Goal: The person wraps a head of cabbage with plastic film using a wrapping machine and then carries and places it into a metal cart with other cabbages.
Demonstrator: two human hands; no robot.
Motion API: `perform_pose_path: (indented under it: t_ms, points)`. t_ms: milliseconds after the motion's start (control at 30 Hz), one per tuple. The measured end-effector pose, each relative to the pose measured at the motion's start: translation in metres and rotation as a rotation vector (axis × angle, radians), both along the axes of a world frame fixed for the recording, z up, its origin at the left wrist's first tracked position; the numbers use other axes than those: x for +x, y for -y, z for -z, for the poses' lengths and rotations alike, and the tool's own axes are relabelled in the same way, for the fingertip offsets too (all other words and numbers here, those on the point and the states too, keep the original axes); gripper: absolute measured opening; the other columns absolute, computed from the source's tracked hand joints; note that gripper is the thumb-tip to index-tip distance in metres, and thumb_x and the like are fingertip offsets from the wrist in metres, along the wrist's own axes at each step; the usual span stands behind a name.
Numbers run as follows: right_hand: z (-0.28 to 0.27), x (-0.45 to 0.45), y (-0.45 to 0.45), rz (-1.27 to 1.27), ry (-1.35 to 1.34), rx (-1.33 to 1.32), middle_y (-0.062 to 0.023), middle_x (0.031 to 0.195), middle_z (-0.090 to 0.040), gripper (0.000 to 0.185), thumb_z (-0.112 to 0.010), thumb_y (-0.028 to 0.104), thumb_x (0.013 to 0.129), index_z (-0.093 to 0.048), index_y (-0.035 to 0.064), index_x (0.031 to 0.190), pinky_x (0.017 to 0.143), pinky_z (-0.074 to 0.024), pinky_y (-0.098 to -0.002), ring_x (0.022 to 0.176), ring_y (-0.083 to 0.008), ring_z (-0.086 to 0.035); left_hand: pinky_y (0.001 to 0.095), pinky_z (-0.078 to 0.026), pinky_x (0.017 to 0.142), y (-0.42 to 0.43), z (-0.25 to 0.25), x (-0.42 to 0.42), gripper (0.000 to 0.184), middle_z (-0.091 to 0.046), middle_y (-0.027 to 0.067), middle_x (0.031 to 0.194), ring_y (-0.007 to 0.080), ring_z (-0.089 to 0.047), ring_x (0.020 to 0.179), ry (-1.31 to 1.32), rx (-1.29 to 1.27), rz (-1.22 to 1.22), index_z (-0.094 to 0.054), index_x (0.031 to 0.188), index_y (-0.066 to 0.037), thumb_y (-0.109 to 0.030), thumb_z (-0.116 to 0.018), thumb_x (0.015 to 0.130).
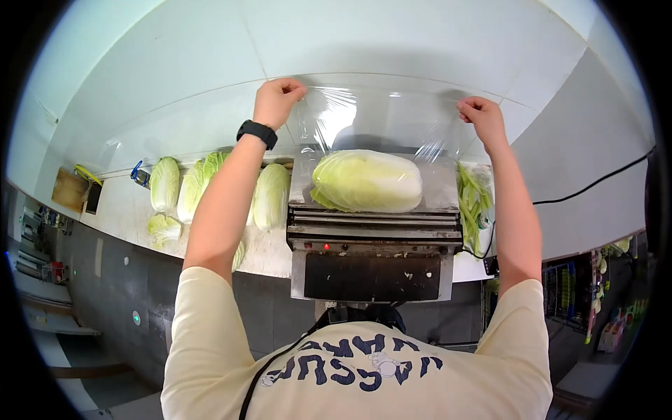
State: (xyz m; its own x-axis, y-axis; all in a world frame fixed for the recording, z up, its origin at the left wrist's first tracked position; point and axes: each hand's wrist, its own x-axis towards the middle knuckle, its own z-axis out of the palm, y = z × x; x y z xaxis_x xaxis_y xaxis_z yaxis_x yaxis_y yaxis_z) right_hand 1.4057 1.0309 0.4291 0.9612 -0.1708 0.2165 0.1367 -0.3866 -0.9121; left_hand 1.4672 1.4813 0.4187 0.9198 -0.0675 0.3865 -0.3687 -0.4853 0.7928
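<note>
The left hand [280,98] and the right hand [481,115] are raised well apart in the upper middle of the frame, each with thumb and fingers pinched together on an upper corner of a sheet of clear plastic film [381,115]. The film is spread between them, creased and shiny near both sides, and reaches down toward a large Chinese cabbage [367,180] in the centre of the frame. That cabbage lies on its side on a metal wrapping machine [374,227], its leafy end to the left and its white base to the right. Below it, the front of the machine shows a lit red light [326,246] and a dark panel [371,276]. A black watch [257,133] circles the left wrist. Left of the machine, more cabbages [164,184] rest on a pale counter [126,203], with a small leafy piece [164,229] just below the leftmost. Right of the machine lie green stalks [474,199], partly under clear plastic. A black cable [595,185] crosses the right side, and a cream shirt [357,364] with dark lettering fills the lower middle.
</note>
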Motion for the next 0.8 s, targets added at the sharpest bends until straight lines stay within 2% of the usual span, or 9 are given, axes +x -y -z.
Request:
perform_pose_path:
  t_ms: [100, 133, 233, 300, 333, 400, 533, 800]
  points:
    - [0.050, 0.042, 0.006, 0.009, -0.085, 0.009, -0.0028, 0.075, -0.067, 0.014, -0.074, 0.012, 0.088, -0.073, -0.0018, 0.091, 0.061, -0.0494, -0.0257, 0.065, -0.0099, -0.059, 0.0294, -0.053, 0.067, 0.003, 0.047, 0.035, 0.016, -0.073, 0.0090, 0.078, 0.0145, -0.066, 0.069, -0.112, 0.051, -0.052, -0.076, 0.090, 0.000, -0.016, -0.075, 0.086]
    - [0.066, 0.053, 0.008, 0.020, -0.129, -0.018, -0.0029, 0.073, -0.067, 0.013, -0.074, 0.012, 0.087, -0.074, -0.0013, 0.089, 0.060, -0.0489, -0.0260, 0.064, -0.0101, -0.059, 0.0319, -0.054, 0.067, 0.004, 0.060, 0.043, 0.018, -0.074, 0.0099, 0.077, 0.0173, -0.067, 0.069, -0.133, 0.085, -0.074, -0.076, 0.088, -0.001, -0.019, -0.076, 0.084]
    - [0.122, 0.079, 0.012, 0.010, -0.220, -0.085, -0.0032, 0.070, -0.067, 0.014, -0.077, 0.014, 0.082, -0.075, 0.0005, 0.083, 0.056, -0.0475, -0.0283, 0.060, -0.0110, -0.058, 0.0308, -0.051, 0.063, 0.011, 0.094, 0.050, 0.018, -0.070, 0.0073, 0.071, 0.0148, -0.064, 0.064, -0.268, 0.265, -0.109, -0.074, 0.085, 0.001, -0.017, -0.075, 0.084]
    - [0.155, 0.089, 0.015, -0.042, -0.300, -0.130, -0.0040, 0.071, -0.068, 0.015, -0.078, 0.016, 0.081, -0.075, 0.0008, 0.084, 0.057, -0.0478, -0.0294, 0.060, -0.0114, -0.059, 0.0341, -0.054, 0.068, 0.008, 0.128, 0.065, 0.021, -0.073, 0.0105, 0.075, 0.0203, -0.067, 0.067, -0.377, 0.396, -0.092, -0.076, 0.086, -0.001, -0.021, -0.077, 0.081]
    - [0.165, 0.091, 0.014, -0.034, -0.350, -0.235, -0.0060, 0.072, -0.069, 0.018, -0.080, 0.018, 0.079, -0.076, 0.0017, 0.085, 0.058, -0.0493, -0.0316, 0.061, -0.0128, -0.060, 0.0349, -0.055, 0.071, 0.008, 0.140, 0.067, 0.021, -0.074, 0.0111, 0.078, 0.0223, -0.069, 0.071, -0.419, 0.471, -0.083, -0.077, 0.087, -0.003, -0.023, -0.078, 0.080]
    - [0.178, 0.088, 0.010, -0.045, -0.428, -0.278, -0.0054, 0.072, -0.069, 0.018, -0.079, 0.016, 0.079, -0.076, 0.0005, 0.087, 0.059, -0.0483, -0.0301, 0.062, -0.0125, -0.059, 0.0363, -0.057, 0.078, 0.008, 0.156, 0.068, 0.025, -0.076, 0.0136, 0.085, 0.0262, -0.072, 0.080, -0.585, 0.537, -0.029, -0.077, 0.090, -0.004, -0.026, -0.080, 0.079]
    - [0.197, 0.079, 0.004, -0.077, -0.445, -0.400, -0.0065, 0.071, -0.070, 0.020, -0.079, 0.018, 0.079, -0.077, -0.0001, 0.087, 0.061, -0.0493, -0.0317, 0.064, -0.0136, -0.061, 0.0357, -0.054, 0.062, 0.007, 0.173, 0.057, 0.023, -0.073, 0.0128, 0.072, 0.0214, -0.067, 0.061, -0.623, 0.643, 0.076, -0.077, 0.081, 0.001, -0.022, -0.081, 0.077]
    - [0.206, 0.065, 0.003, -0.094, -0.421, -0.452, -0.0106, 0.077, -0.075, 0.020, -0.079, 0.019, 0.080, -0.077, 0.0004, 0.087, 0.066, -0.0530, -0.0329, 0.067, -0.0187, -0.069, 0.0337, -0.054, 0.059, 0.004, 0.178, 0.042, 0.019, -0.073, 0.0126, 0.070, 0.0197, -0.067, 0.059, -0.631, 0.574, 0.080, -0.077, 0.079, 0.002, -0.017, -0.080, 0.078]
